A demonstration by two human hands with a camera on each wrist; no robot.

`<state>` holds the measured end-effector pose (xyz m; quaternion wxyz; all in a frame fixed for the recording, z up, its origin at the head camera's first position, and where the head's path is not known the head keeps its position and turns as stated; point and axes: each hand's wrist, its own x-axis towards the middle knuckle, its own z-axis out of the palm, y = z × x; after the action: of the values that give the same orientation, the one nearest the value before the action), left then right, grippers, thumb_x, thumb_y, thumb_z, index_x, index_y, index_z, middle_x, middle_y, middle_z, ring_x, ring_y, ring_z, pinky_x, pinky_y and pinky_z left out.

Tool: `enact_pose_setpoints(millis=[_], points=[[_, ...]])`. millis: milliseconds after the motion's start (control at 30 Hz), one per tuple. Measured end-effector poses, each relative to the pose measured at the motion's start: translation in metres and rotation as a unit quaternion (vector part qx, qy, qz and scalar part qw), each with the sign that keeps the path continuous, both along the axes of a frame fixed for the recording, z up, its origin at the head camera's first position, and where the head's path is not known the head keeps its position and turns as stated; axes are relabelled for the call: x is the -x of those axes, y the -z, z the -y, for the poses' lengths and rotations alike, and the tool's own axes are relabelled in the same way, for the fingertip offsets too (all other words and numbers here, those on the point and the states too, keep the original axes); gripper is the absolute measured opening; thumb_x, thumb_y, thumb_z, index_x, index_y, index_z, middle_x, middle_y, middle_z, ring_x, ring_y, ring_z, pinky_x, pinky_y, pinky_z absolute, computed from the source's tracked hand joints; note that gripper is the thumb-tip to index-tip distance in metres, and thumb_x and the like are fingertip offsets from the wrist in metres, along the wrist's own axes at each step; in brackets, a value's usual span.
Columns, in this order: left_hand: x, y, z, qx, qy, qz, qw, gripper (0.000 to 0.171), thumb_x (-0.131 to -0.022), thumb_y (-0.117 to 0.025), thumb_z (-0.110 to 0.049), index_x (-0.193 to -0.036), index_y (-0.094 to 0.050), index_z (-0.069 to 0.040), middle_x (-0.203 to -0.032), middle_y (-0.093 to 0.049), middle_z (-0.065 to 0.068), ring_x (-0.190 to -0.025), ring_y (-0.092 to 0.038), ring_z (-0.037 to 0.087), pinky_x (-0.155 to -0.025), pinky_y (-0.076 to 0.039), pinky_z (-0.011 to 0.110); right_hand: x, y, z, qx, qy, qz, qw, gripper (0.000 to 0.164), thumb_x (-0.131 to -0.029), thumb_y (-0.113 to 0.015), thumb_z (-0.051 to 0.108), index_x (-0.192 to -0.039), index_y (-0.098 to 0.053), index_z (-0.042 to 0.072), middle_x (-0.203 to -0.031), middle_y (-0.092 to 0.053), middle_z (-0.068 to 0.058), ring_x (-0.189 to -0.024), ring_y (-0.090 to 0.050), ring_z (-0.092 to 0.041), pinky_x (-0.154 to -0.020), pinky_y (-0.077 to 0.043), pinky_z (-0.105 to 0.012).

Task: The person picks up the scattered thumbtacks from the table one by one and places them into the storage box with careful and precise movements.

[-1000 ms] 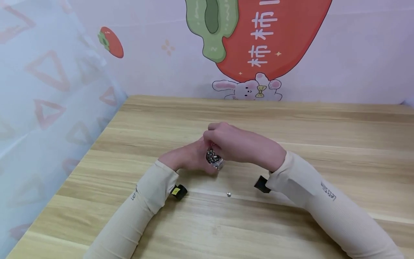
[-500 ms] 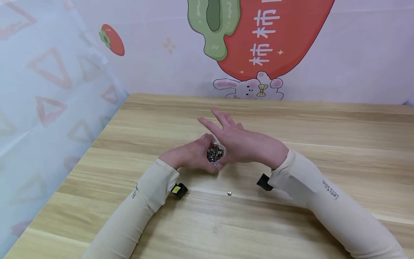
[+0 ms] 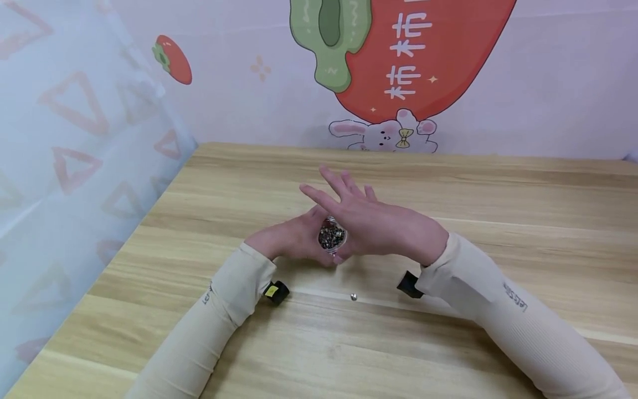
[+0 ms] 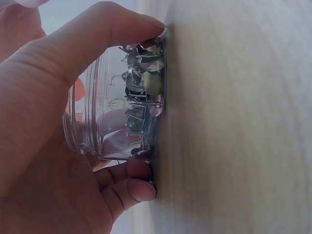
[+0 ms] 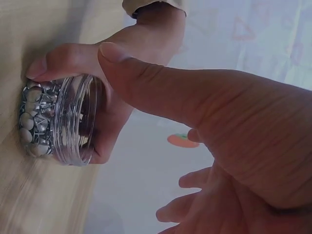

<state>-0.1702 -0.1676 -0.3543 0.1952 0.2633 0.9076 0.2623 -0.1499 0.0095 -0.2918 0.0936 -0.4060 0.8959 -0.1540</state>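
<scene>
A small clear jar (image 3: 332, 235) with silver thumbtacks (image 4: 146, 92) in its bottom stands upright on the table, its mouth uncovered. My left hand (image 3: 299, 238) grips it low on the sides, thumb on one side and fingers round the other, as the left wrist view shows. Beside the jar's rim is my right hand (image 3: 386, 227), with its fingers spread and nothing visible in them. In the right wrist view, its thumb (image 5: 146, 87) extends toward the jar mouth; whether it touches the rim I cannot tell. One loose thumbtack (image 3: 354, 297) lies on the table, nearer to me.
The wooden table (image 3: 319, 354) reaches back to a wall sheet (image 3: 239, 105) printed with cartoon fruit and a rabbit. Small black wrist cameras sit under both cuffs, one at the left wrist (image 3: 276, 293) and another at the right wrist (image 3: 410, 285).
My right hand's fingers were curled over the jar mouth a second ago; they have since spread out and moved off it. The left hand, the jar and the loose thumbtack stay in place.
</scene>
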Motion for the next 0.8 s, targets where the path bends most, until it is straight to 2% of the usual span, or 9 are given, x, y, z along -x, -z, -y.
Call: enact_pose_setpoints(millis=[133, 233, 333, 467, 567, 700, 800], points=[[0.0, -0.002, -0.001, -0.007, 0.007, 0.001, 0.9999, 0.101, -0.065, -0.083, -0.025, -0.145, -0.026, -0.007, -0.145, -0.038, 0.008, -0.125, -0.041, 0.018, -0.109, -0.037, 0.043, -0.009, -0.001, -0.002, 0.001, -0.012, -0.008, 1.0, 0.117, -0.065, -0.089, 0.025, -0.155, -0.013, 0.021, -0.162, 0.003, -0.017, -0.142, -0.003, -0.048, -0.105, -0.019, -0.077], [0.0, -0.003, -0.001, 0.014, 0.0, 0.016, 0.9998, 0.091, -0.068, -0.082, -0.026, -0.141, -0.032, -0.006, -0.141, -0.04, 0.008, -0.121, -0.044, 0.02, -0.106, -0.04, 0.043, -0.021, 0.002, -0.008, 0.001, -0.03, -0.009, 1.0, 0.115, -0.065, -0.089, 0.025, -0.154, -0.016, 0.019, -0.161, -0.002, -0.017, -0.142, -0.008, -0.047, -0.103, -0.02, -0.078], [-0.001, -0.003, -0.001, 0.043, -0.009, 0.027, 0.9987, 0.082, -0.07, -0.079, -0.03, -0.136, -0.036, -0.009, -0.134, -0.039, 0.007, -0.115, -0.046, 0.02, -0.101, -0.044, 0.04, -0.037, 0.007, -0.02, -0.007, -0.043, 0.008, 0.999, 0.111, -0.069, -0.087, 0.023, -0.154, -0.016, 0.021, -0.162, -0.003, -0.015, -0.142, -0.008, -0.046, -0.104, -0.02, -0.077], [0.001, -0.002, 0.0, 0.049, -0.009, 0.015, 0.9986, 0.069, -0.07, -0.078, -0.032, -0.124, -0.039, -0.011, -0.12, -0.043, 0.004, -0.103, -0.052, 0.018, -0.09, -0.05, 0.036, -0.055, 0.013, -0.037, -0.016, -0.045, 0.028, 0.998, 0.103, -0.073, -0.084, 0.022, -0.154, -0.02, 0.024, -0.162, -0.001, -0.012, -0.143, -0.005, -0.045, -0.107, -0.018, -0.074], [0.001, -0.001, 0.001, 0.053, -0.011, -0.002, 0.9985, 0.067, -0.07, -0.078, -0.035, -0.119, -0.04, -0.011, -0.115, -0.045, 0.003, -0.099, -0.053, 0.017, -0.089, -0.05, 0.035, -0.061, 0.017, -0.041, -0.02, -0.053, 0.018, 0.998, 0.1, -0.074, -0.083, 0.023, -0.153, -0.022, 0.024, -0.162, -0.002, -0.013, -0.143, -0.008, -0.044, -0.108, -0.02, -0.073], [0.001, 0.001, 0.002, 0.049, -0.012, -0.002, 0.9987, 0.072, -0.068, -0.081, -0.039, -0.119, -0.04, -0.01, -0.118, -0.044, 0.004, -0.102, -0.052, 0.018, -0.094, -0.048, 0.036, -0.061, 0.021, -0.038, -0.05, -0.085, -0.013, 0.995, 0.089, -0.078, -0.08, 0.024, -0.151, -0.028, 0.021, -0.158, -0.02, -0.013, -0.14, -0.024, -0.038, -0.11, -0.03, -0.062], [0.001, 0.0, 0.001, 0.044, -0.012, 0.0, 0.999, 0.074, -0.067, -0.082, -0.037, -0.12, -0.039, -0.009, -0.118, -0.044, 0.005, -0.103, -0.052, 0.018, -0.093, -0.049, 0.036, -0.06, 0.025, -0.037, -0.072, -0.113, -0.033, 0.99, 0.07, -0.081, -0.076, 0.021, -0.142, -0.041, 0.015, -0.146, -0.039, -0.01, -0.125, -0.043, -0.029, -0.103, -0.044, -0.05]])
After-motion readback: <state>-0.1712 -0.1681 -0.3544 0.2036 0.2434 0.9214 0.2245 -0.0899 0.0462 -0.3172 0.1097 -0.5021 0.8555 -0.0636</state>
